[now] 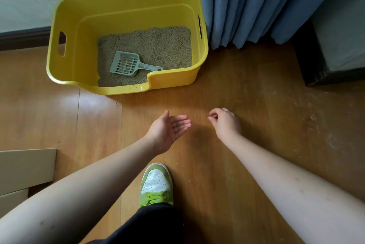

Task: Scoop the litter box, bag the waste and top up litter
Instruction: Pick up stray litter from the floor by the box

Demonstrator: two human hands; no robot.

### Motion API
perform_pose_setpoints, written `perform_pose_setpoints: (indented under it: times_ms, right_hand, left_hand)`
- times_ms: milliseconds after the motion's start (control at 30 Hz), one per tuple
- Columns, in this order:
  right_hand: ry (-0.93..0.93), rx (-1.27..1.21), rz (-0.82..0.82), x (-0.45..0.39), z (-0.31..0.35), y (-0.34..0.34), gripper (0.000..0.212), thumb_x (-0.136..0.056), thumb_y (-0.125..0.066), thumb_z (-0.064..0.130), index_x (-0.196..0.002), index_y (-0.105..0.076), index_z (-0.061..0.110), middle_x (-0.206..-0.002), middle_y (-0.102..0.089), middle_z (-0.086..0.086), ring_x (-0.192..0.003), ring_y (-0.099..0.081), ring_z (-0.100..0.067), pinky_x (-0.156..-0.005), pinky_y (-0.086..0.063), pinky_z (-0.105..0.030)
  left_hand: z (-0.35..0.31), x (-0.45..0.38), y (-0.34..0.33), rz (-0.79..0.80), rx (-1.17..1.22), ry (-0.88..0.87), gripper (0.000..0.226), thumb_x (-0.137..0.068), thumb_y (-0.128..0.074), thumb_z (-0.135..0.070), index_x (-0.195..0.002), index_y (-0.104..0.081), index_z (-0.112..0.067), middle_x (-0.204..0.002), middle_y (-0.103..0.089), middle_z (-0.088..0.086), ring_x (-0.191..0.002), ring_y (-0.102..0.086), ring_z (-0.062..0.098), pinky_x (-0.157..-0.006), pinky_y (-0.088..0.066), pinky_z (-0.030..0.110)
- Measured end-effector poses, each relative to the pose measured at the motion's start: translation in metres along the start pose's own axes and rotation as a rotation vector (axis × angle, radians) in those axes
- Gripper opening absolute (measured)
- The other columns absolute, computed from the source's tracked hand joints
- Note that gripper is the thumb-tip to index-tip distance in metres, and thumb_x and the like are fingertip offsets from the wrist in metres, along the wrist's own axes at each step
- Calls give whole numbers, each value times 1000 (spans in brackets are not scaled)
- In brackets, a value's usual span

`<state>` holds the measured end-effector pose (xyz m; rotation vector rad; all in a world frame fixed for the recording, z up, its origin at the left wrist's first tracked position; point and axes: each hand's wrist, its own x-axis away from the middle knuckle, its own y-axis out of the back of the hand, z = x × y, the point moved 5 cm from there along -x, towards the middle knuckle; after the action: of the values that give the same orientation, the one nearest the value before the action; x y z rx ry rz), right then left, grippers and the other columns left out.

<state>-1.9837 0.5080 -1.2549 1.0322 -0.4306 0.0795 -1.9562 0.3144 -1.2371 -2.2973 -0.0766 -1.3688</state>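
Note:
A yellow plastic litter box (65,69) stands on the wooden floor against the wall. Beige litter (158,46) covers its bottom. On the litter near the front entry lies a grey-green slotted scoop (126,64), handle to the right. My left hand (169,131) is cupped palm up in front of the box, with a few small litter grains in the palm. My right hand (225,121) hovers low over the floor to its right, thumb and fingertips pinched on a tiny litter grain (208,118).
Blue curtains (256,6) hang right of the box. A dark cabinet base (308,69) stands at far right. Cardboard pieces (23,170) lie at lower left. My green and white shoe (157,184) is planted below the hands. Loose grains and dust dot the floor (256,95).

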Motion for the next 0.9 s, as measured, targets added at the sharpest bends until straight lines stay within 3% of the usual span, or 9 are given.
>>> perform_pose_setpoints:
  times_ms: [167, 367, 900]
  right_hand:
    - [26, 84, -52, 0, 6, -12, 15, -93, -59, 29, -104, -67, 24, -111, -62, 1, -100, -54, -20, -76, -44, -26]
    - [97, 211, -74, -3, 5, -12, 15, -95, -56, 31, -100, -68, 24, -108, -63, 2, -103, -51, -20, -90, -38, -32]
    - [123, 204, -54, -1, -3, -7, 12, -94, -57, 28, -99, -67, 25, -105, -64, 2, -100, -52, -21, -83, -37, -32]
  left_hand:
    - [-4, 6, 7, 17, 29, 2, 70, -105, -17, -48, -118, -59, 7, -117, -66, 26, -110, -66, 32, -97, -50, 37]
    - [-6, 8, 15, -8, 5, 1, 69, -105, -18, -46, -119, -59, 6, -115, -67, 25, -109, -66, 32, -94, -52, 37]
    - [1, -2, 3, -33, -45, 36, 69, -105, -18, -45, -117, -60, 8, -110, -68, 26, -104, -67, 33, -94, -52, 37]
